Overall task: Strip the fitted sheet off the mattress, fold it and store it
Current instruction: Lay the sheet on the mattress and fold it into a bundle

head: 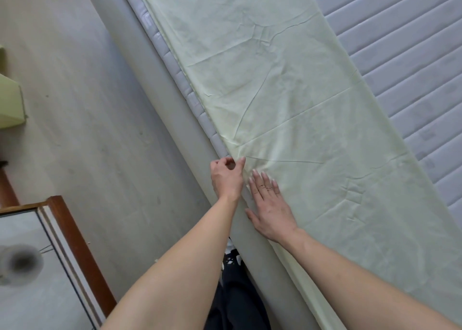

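A pale green fitted sheet lies folded into a long creased strip along the near edge of the quilted grey mattress. My left hand pinches the sheet's near edge between thumb and fingers at the mattress border. Just to its right, my right hand lies flat on the sheet with straight fingers, pressing it down.
A grey upholstered bed frame rail runs diagonally beside the mattress, with grey floor to its left. A wooden-framed cabinet stands at the lower left. A light green object sits at the left edge.
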